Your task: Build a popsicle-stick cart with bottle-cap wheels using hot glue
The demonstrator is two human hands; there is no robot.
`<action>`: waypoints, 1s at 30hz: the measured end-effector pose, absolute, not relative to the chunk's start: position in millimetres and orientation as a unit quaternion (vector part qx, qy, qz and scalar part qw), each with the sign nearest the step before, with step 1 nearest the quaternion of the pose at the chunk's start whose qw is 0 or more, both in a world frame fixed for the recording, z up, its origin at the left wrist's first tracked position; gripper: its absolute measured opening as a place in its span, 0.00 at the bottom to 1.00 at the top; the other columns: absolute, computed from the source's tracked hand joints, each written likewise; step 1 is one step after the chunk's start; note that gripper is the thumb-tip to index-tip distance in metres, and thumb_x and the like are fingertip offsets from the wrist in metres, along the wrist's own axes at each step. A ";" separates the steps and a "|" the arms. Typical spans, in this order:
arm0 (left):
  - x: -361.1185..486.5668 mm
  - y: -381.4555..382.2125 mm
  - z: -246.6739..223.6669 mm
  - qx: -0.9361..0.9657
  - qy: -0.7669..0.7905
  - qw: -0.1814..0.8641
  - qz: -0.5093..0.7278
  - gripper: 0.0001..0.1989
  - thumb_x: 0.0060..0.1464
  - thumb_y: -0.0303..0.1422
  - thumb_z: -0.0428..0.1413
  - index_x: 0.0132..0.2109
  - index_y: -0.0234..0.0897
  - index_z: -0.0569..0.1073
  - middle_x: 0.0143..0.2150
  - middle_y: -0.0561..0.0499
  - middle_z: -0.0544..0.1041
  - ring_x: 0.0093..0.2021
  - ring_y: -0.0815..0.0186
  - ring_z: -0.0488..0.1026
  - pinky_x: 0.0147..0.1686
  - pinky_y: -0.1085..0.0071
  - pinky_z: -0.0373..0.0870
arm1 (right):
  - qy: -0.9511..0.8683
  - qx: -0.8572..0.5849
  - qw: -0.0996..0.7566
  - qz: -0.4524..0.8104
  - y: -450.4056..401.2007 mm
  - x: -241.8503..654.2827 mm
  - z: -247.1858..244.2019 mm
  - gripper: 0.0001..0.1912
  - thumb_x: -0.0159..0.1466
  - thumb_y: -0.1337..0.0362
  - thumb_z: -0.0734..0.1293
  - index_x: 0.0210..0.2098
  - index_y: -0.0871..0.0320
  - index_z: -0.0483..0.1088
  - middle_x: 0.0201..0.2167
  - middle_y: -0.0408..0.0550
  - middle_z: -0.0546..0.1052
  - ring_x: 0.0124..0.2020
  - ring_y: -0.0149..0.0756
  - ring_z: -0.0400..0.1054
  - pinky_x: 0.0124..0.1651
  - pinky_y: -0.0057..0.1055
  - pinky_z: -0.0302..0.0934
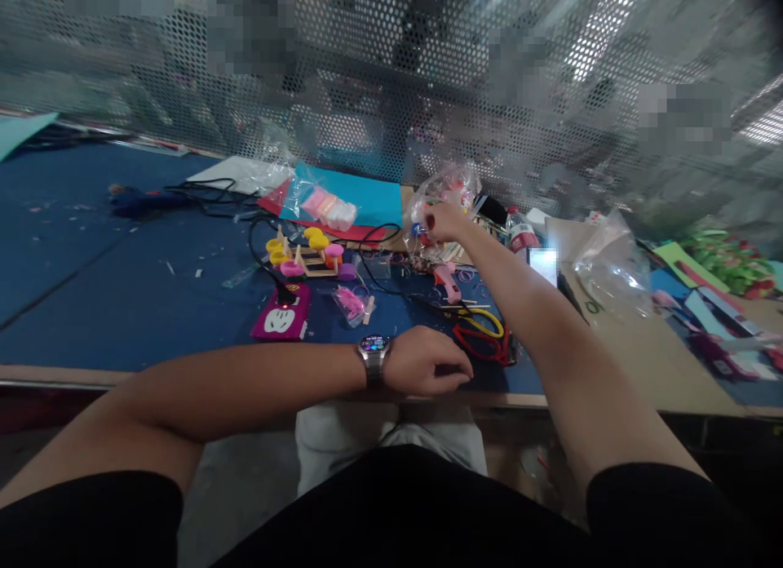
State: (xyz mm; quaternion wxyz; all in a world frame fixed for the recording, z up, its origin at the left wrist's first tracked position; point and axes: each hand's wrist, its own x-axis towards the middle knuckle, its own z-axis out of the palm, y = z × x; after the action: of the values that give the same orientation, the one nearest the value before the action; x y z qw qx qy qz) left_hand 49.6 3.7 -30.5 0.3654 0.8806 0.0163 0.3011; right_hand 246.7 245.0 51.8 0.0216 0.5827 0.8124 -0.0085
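Observation:
Near the table's front edge rests my left hand (425, 361), a watch (373, 345) on its wrist. Its fingers are loosely curled in, and nothing shows in them. My right hand (446, 223) reaches to the back of the table, bent fingers at a clear plastic bag (468, 183) of small coloured pieces; what they grip is hidden. Below it lies a pink glue gun (449, 282). Scissors with red handles (477, 341) and a yellow-handled tool (489, 319) lie beside my left hand. A small wooden-stick frame (311, 262) with yellow, pink and purple rounds stands to the left.
A purple power block (281, 313) with a black cable plugged in sits left. Blue card (373, 194) lies under a bag of pink and white pieces (330, 207). A bottle (521, 232), a lit phone (543, 266) and cardboard (661, 364) are right. Perforated metal mesh (360, 86) rises behind.

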 end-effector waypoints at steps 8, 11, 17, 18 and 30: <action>48.9 1.1 -24.3 0.839 0.047 0.436 0.322 0.09 0.70 0.37 0.64 0.45 0.40 0.88 0.41 0.44 0.91 0.37 0.63 0.83 0.41 0.68 0.74 | 0.790 0.591 -0.147 0.068 209.4 258.6 60.2 0.16 0.69 0.71 0.65 0.51 0.58 0.82 0.52 0.57 0.88 0.54 0.50 0.80 0.56 0.40 0.69; 48.9 0.4 -21.6 0.790 0.088 0.493 0.354 0.08 0.70 0.36 0.65 0.50 0.39 0.87 0.38 0.48 0.87 0.34 0.66 0.78 0.39 0.70 0.71 | 0.768 0.600 -0.209 0.088 193.5 266.2 71.1 0.19 0.71 0.71 0.62 0.53 0.56 0.81 0.54 0.58 0.87 0.55 0.50 0.81 0.62 0.42 0.69; 58.1 12.9 -22.6 0.593 0.181 0.643 0.449 0.29 0.75 0.57 0.61 0.68 0.42 0.67 0.46 0.53 0.77 0.28 0.71 0.73 0.31 0.71 0.74 | 0.723 0.605 -0.334 -0.001 138.6 271.3 93.5 0.15 0.70 0.67 0.65 0.52 0.53 0.80 0.49 0.53 0.88 0.50 0.46 0.83 0.56 0.41 0.76; 59.7 15.3 -22.7 0.558 0.189 0.666 0.458 0.32 0.75 0.61 0.58 0.68 0.43 0.65 0.48 0.52 0.77 0.28 0.71 0.74 0.31 0.70 0.75 | 0.736 0.588 -0.334 -0.036 123.6 270.1 94.7 0.13 0.68 0.67 0.67 0.50 0.52 0.80 0.48 0.52 0.88 0.49 0.46 0.83 0.55 0.41 0.77; 67.4 14.7 -17.8 0.370 0.243 0.739 0.507 0.27 0.74 0.62 0.61 0.47 0.41 0.70 0.30 0.59 0.74 0.20 0.72 0.68 0.20 0.76 0.64 | 0.879 0.399 -0.144 -0.219 37.9 241.8 105.4 0.06 0.70 0.52 0.74 0.40 0.43 0.83 0.40 0.44 0.88 0.44 0.45 0.83 0.54 0.43 0.75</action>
State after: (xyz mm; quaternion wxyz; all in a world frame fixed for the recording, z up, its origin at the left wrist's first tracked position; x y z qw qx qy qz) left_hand 67.4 14.7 -17.8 0.7392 0.3702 0.2435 0.5072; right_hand 241.8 37.9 105.4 -0.1438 0.3986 0.8790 -0.2187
